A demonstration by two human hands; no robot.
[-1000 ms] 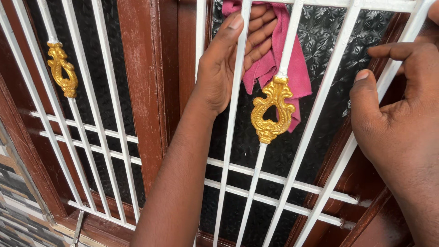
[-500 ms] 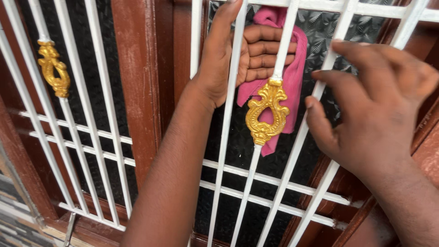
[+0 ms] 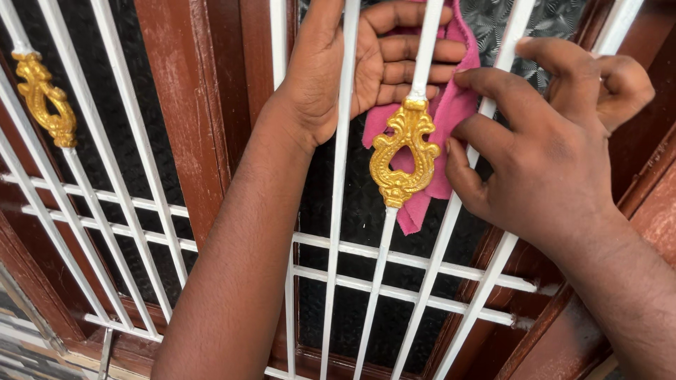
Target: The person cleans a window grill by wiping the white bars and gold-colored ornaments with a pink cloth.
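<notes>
Behind the grille (image 3: 338, 267) the left hand (image 3: 366, 63) holds a cloth (image 3: 451, 112), right hand (image 3: 549, 155) in front.

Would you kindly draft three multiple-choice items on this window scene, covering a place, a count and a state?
1. Where does the pink cloth lie?
A. Behind the white bars, against the glass
B. On the sill
C. Over the brown frame

2. How many gold ornaments sit on the white grille?
A. One
B. Two
C. Four

3. What is the right hand doing?
A. Hanging free
B. Gripping the frame
C. Touching the cloth with its fingertips

Answers: 1 A, the cloth sits behind the bars, under the left hand, which reaches through them. 2 B, one ornament is at the centre and another at the left. 3 C, the fingertips rest on the pink cloth.
</notes>
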